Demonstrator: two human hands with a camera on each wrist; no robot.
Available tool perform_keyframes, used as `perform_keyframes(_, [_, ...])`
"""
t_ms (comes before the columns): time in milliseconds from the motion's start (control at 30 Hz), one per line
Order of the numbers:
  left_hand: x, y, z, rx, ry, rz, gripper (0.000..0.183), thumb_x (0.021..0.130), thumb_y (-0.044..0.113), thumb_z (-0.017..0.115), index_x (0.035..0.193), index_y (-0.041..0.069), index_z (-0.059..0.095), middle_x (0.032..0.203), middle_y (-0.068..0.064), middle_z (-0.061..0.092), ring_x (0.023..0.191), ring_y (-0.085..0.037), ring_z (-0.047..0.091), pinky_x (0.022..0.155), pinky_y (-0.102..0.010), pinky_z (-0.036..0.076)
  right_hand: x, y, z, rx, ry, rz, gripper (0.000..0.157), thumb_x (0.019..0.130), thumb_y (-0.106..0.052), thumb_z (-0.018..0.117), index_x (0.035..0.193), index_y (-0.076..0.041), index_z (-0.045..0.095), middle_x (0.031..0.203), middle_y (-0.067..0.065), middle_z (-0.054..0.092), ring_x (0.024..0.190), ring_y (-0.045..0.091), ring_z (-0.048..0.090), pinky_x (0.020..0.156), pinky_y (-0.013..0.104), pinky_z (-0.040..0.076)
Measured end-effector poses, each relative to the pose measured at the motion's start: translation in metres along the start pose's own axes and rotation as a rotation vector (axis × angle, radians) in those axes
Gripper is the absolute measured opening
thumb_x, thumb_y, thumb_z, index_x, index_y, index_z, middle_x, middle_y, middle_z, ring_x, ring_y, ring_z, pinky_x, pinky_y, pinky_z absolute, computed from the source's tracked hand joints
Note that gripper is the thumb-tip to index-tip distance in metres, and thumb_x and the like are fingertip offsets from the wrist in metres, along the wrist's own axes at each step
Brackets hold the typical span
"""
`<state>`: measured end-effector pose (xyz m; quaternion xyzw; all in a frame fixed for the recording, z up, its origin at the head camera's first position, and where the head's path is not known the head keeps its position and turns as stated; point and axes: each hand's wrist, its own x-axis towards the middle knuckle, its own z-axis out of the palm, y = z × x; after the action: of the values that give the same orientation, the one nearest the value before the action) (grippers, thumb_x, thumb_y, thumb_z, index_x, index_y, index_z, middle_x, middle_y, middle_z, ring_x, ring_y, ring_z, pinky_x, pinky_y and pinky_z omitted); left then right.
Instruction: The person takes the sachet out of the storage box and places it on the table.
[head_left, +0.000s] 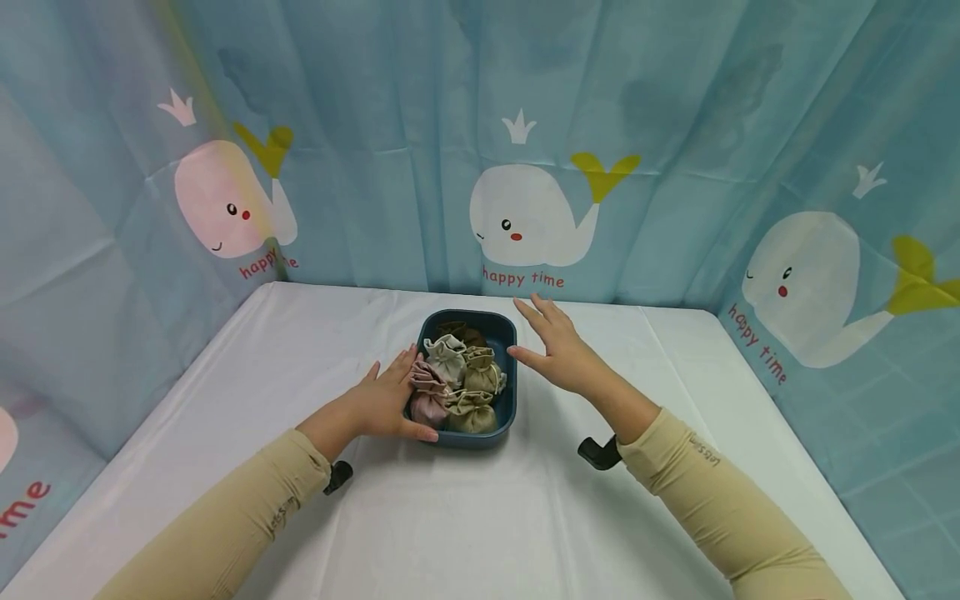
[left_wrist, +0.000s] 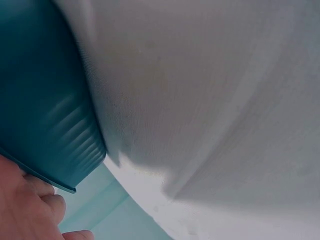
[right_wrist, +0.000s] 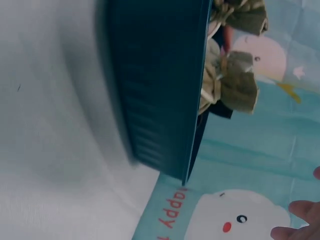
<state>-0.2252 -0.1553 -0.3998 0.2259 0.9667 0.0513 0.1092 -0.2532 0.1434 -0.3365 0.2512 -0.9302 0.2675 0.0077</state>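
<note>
A dark blue plastic bin (head_left: 467,439) stands mid-table, holding several small drawstring pouches. Among them are a pink pouch (head_left: 430,408), a pale grey pouch (head_left: 446,360) and an olive-gold pouch (head_left: 474,412). My left hand (head_left: 381,404) rests along the bin's left rim, fingers extended and thumb at the near left corner. Just off the right side is my right hand (head_left: 558,350), raised with spread fingers and holding nothing. In the right wrist view, pouch tops (right_wrist: 239,90) poke above the bin wall (right_wrist: 155,75), and fingertips (right_wrist: 300,212) show at the lower right corner.
A white cloth (head_left: 465,533) covers the table. Light blue curtains (head_left: 360,208) printed with whales enclose its back and sides. Black wrist camera mounts (head_left: 598,454) stick out beneath both forearms, close to the tabletop.
</note>
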Motion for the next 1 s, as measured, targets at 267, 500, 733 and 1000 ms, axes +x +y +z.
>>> perform_keyframes(267, [-0.001,-0.001,0.001,-0.007,0.013,0.007,0.118,0.062,0.084,0.047,0.137,-0.006,0.036,0.152,-0.015,-0.011,0.139,-0.031,-0.002,0.104,-0.061,0.007,-0.002,-0.008,0.009,0.103,0.001,-0.077,0.070,0.088,-0.051,0.052,0.147,-0.030,0.020,0.152,0.002,0.014,0.138,0.025,0.013,0.105,0.055,0.020])
perform_keyframes(500, [-0.001,0.001,0.000,-0.008,0.020,0.008,0.123,0.061,0.085,0.046,0.142,-0.004,0.023,0.152,-0.015,-0.010,0.139,-0.031,0.000,0.104,-0.061,0.009,-0.006,-0.012,0.019,0.172,0.030,-0.162,0.064,0.087,-0.043,0.058,0.143,-0.032,0.029,0.146,-0.002,0.032,0.134,0.018,0.027,0.104,0.047,0.029])
perform_keyframes(733, [-0.002,0.000,0.000,-0.017,0.019,0.017,0.123,0.060,0.086,0.045,0.141,-0.005,0.026,0.152,-0.016,-0.010,0.139,-0.031,-0.001,0.104,-0.061,0.008,-0.008,-0.008,0.031,0.191,0.056,-0.234,0.058,0.086,-0.039,0.061,0.139,-0.028,0.039,0.136,-0.003,0.045,0.125,0.016,0.042,0.098,0.042,0.038])
perform_keyframes(1000, [-0.001,0.001,0.001,-0.008,0.021,0.006,0.124,0.060,0.086,0.045,0.143,-0.003,0.020,0.152,-0.015,-0.011,0.139,-0.031,0.000,0.105,-0.060,0.009,-0.010,-0.005,0.047,0.237,-0.012,-0.303,0.056,0.086,-0.029,0.064,0.136,-0.012,0.046,0.131,0.003,0.051,0.119,0.018,0.048,0.095,0.040,0.041])
